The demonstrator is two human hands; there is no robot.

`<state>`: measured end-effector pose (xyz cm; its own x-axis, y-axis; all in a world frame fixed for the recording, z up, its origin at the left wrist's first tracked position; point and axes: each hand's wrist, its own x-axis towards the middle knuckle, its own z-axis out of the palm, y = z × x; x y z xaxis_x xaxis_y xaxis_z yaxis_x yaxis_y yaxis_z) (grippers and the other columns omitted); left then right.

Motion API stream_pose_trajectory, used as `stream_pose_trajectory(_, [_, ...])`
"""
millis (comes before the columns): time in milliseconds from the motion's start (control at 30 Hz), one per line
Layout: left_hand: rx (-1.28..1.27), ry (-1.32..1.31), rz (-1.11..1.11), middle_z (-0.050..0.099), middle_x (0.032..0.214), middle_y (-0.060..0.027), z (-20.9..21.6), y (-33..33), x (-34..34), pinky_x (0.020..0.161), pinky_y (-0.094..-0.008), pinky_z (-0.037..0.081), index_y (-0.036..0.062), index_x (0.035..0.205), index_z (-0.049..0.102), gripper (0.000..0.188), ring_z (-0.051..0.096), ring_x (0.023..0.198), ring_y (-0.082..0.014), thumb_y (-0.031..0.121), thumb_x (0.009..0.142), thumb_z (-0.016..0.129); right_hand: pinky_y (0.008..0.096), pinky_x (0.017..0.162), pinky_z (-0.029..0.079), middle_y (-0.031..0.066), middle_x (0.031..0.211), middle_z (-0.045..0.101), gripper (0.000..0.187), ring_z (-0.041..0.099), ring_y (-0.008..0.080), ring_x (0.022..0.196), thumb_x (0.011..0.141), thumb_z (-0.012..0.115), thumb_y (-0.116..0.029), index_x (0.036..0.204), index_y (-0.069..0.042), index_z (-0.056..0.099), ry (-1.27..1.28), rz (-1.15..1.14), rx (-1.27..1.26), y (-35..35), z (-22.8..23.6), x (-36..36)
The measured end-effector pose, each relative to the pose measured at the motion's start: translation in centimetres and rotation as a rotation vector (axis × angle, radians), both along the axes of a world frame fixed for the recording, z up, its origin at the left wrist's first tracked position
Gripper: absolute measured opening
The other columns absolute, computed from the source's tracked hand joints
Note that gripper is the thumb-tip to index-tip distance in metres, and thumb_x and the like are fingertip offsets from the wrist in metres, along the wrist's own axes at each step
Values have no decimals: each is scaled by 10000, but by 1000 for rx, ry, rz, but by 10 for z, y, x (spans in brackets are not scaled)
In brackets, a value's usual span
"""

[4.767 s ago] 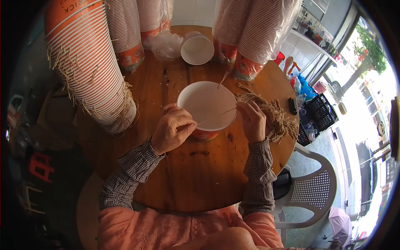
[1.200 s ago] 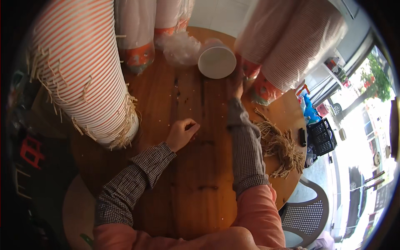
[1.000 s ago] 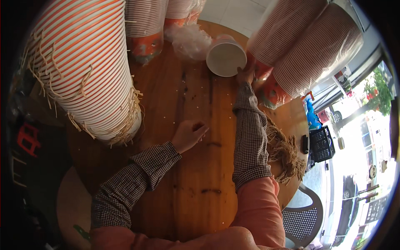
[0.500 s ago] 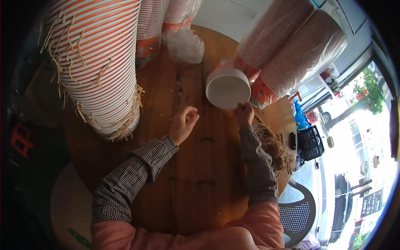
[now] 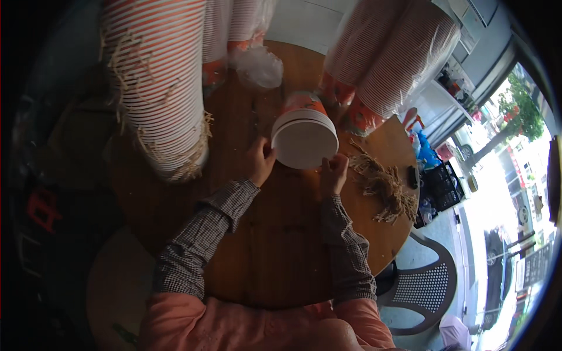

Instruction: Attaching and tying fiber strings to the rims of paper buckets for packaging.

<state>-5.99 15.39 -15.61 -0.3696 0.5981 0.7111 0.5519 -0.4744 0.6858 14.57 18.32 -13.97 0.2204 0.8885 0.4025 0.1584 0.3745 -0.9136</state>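
Paper tubs (image 5: 305, 144), nested with more than one rim showing, lie tipped toward me at the middle of the table. They are white inside and orange printed outside. My right hand (image 5: 334, 173) pinches their lower right rim, fingers closed. At the left edge of the rim my left hand (image 5: 260, 162) is curled, its fingertips against the tubs and partly hidden. To the left rises a tall stack of paper tubs (image 5: 167, 88), with tan straw-like strands (image 5: 190, 164) caught between its rims. A loose bunch of the same strands (image 5: 386, 190) lies by my right hand.
Plastic-wrapped tub stacks (image 5: 404, 64) stand at the back right, others (image 5: 249, 23) at the back left. Crumpled clear plastic (image 5: 257, 67) lies between. Beyond the round wooden table's (image 5: 275, 251) right edge are a black crate (image 5: 442, 186) and a grey chair (image 5: 424, 286).
My left hand has moved up and right to the tubs' rim. The tubs have come nearer and left with my right hand, and a second rim now shows. The whole view has shifted slightly.
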Motion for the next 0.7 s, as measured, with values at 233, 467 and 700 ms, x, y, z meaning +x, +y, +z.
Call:
stream_pose_trajectory(233, [-100,-1,-15,625,828,-166,2,-17,3,644,-399,514,26,987,542,253,645,756,-321,137,807,681,355,699,506,109,866,594,281,605,204,762,827,583,-65,1098,-61,508,-300,-85,-32,-15,6,6])
stream_pose_trajectory(467, [-139,58,-76,634,977,-201,4,-38,10,754,-420,532,5,1178,528,405,650,888,-348,152,824,661,350,837,514,146,1167,626,580,630,240,1014,804,418,44,1372,-71,423,-116,180,221,-16,4,28])
stream_pose_trajectory(700, [98,96,-503,548,1197,-161,37,-84,28,898,-349,490,5,1151,532,307,565,1081,-250,186,917,611,261,806,452,42,1028,612,394,571,132,915,878,481,47,1268,-9,498,355,289,124,-61,23,70])
